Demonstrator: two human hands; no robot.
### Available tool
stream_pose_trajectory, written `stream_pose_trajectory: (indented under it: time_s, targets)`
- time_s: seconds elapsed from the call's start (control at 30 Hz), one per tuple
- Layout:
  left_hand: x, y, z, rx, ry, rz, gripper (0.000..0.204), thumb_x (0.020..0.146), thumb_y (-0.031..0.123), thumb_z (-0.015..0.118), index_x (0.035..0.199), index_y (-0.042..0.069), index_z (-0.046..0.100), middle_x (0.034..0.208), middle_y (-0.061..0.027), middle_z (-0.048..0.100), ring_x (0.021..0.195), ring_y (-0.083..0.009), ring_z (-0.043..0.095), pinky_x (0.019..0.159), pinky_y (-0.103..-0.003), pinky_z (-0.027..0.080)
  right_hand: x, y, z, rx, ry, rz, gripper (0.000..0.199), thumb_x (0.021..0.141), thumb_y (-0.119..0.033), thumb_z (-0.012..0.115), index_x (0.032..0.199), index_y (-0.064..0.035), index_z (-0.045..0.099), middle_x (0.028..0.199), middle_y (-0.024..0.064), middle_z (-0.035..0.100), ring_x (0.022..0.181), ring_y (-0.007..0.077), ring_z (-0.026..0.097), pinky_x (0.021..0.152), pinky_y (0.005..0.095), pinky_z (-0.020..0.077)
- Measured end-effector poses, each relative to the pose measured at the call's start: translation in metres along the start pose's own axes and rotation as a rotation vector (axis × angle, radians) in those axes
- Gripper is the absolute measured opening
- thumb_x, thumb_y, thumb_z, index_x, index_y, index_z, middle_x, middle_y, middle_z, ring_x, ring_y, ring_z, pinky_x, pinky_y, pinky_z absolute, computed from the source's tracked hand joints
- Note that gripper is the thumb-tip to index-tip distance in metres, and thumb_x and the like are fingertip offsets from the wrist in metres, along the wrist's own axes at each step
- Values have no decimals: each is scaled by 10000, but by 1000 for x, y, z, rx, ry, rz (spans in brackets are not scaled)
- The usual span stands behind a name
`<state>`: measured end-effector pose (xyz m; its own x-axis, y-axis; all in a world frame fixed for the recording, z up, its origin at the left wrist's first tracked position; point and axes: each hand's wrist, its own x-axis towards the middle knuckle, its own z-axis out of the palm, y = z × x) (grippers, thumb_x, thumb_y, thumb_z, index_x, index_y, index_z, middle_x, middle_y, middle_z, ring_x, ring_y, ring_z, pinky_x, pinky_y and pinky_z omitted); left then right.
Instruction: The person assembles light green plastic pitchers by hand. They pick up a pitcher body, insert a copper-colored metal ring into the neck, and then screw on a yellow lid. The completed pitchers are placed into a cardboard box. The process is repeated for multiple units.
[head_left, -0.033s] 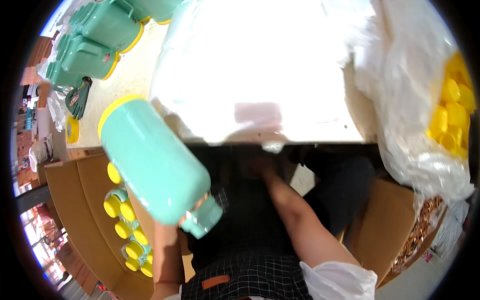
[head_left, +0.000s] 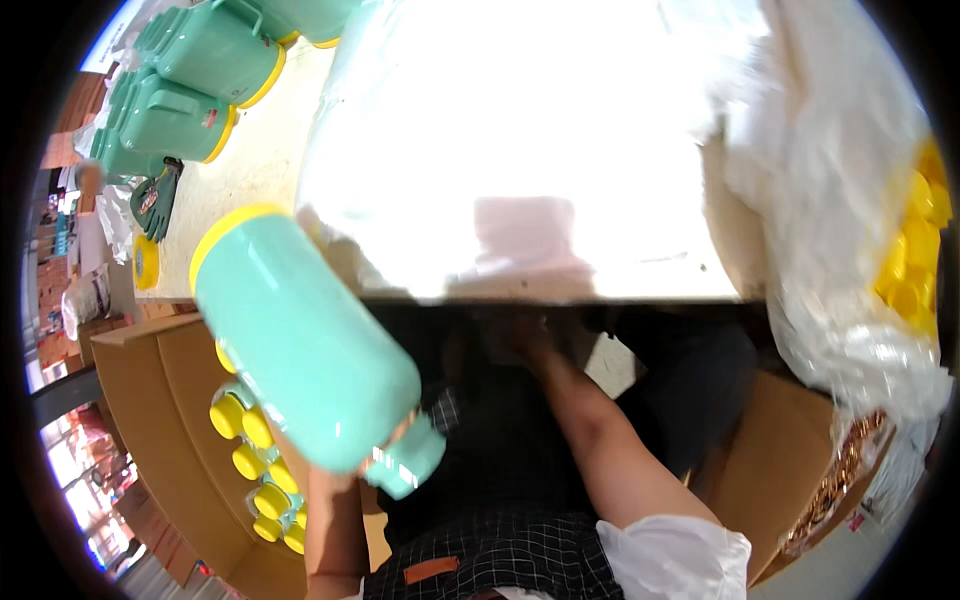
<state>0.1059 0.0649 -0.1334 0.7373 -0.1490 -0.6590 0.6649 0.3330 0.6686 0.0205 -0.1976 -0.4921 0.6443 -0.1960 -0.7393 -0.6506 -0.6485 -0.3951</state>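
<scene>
My left hand [head_left: 345, 470] grips the mint flask [head_left: 300, 345]; right hand [head_left: 520, 335] under the counter [head_left: 240, 170], fingers hidden.

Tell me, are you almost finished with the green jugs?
Partly. Some mint-green jugs already lie on the table. The left hand holds another mint-green flask upside down. The right hand reaches under the table edge. Yellow caps in the cardboard box remain.
</scene>
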Motion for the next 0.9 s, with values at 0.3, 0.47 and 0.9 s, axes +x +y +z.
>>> stream_pose_trajectory:
  time_s: [0.3,0.47,0.9]
  targets:
    - [16,22,30,102,313,-97,466,1046,214,443,1438,-37,420,1366,-217,565,1227,-341,601,1013,-516,549,253,32,-39,-118,181,93,405,904,-247,601,1259,-61,660,1225,210,675,1144,380,640,965,468,518]
    - [24,14,53,73,427,-136,466,1043,210,447,1438,-35,420,1365,-216,565,1227,-340,601,1012,-516,549,326,43,-40,-231,157,112,410,909,-252,607,1266,-55,653,1228,208,673,1147,373,638,972,462,513]
    - [-7,6,53,39,547,-150,467,1035,198,456,1441,-31,420,1365,-212,567,1226,-337,601,1012,-514,548,318,33,-48,-218,142,123,424,923,-264,621,1281,-38,636,1236,202,667,1155,354,632,992,444,499]
